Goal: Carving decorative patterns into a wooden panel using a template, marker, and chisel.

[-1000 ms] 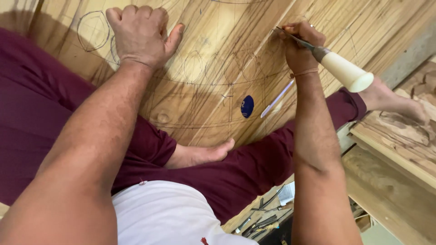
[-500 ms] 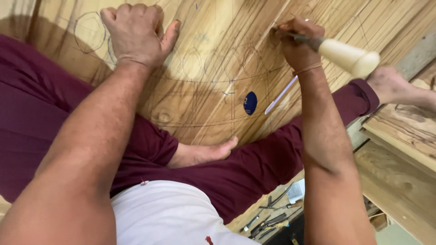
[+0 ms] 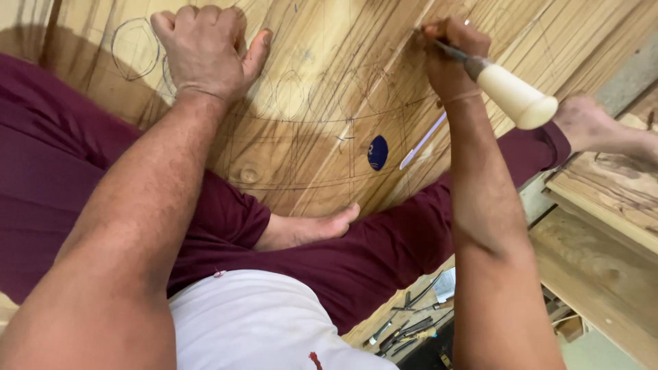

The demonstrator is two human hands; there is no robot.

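- Label: a small dark blue oval sticker point(image 3: 378, 152) lies on the wooden panel point(image 3: 322, 144), low and right of centre, just beside a pale lilac pen point(image 3: 421, 141) that lies slanted on the wood
- Left hand point(image 3: 203, 51): closed into a loose fist, thumb out, knuckles resting on the panel beside a pencilled circle point(image 3: 134, 48); it grips nothing
- Right hand point(image 3: 452, 51): closed around a chisel point(image 3: 500, 85) with a cream handle; the metal tip meets the wood near the panel's upper right, among the drawn arcs and ovals
- Change from half a second earlier: the left fist rests at the same circle; the right hand and chisel sit a little lower and tilted more steeply; the view itself has shifted slightly
- Edges and room: the panel rests across the crossed legs in maroon trousers point(image 3: 75, 178), a bare foot point(image 3: 308, 229) touching its lower edge; bare wood lies open between the hands; carved boards point(image 3: 603, 205) bound the right side, and loose tools point(image 3: 408, 325) lie below on the floor
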